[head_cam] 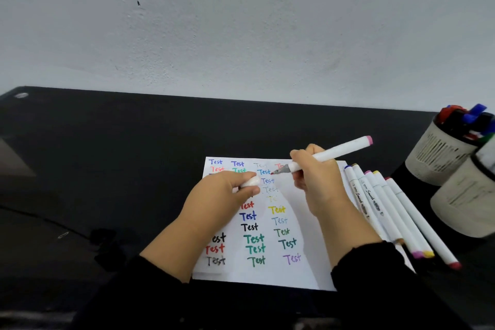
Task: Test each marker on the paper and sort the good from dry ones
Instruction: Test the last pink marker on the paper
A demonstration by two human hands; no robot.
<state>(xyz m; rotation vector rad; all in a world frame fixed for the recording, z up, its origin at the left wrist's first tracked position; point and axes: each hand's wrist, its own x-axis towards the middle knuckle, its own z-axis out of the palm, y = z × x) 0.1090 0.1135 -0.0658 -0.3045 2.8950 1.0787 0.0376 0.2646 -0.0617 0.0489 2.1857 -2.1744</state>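
Holding an uncapped white marker [328, 154] over the test paper [308, 270], the right hand [317, 179] closed its grip low on the barrel, near the nib. The marker looked light, stiff and smooth, best held there for control. Its long axis ran diagonally, red tip pointing down-left just above the paper's upper rows, pink end cap up-right. The left hand [225, 195], resting on the paper, gripped the white cap [250, 181]. Five markers [385, 206] lay along the paper's right edge on the desk [107, 169].
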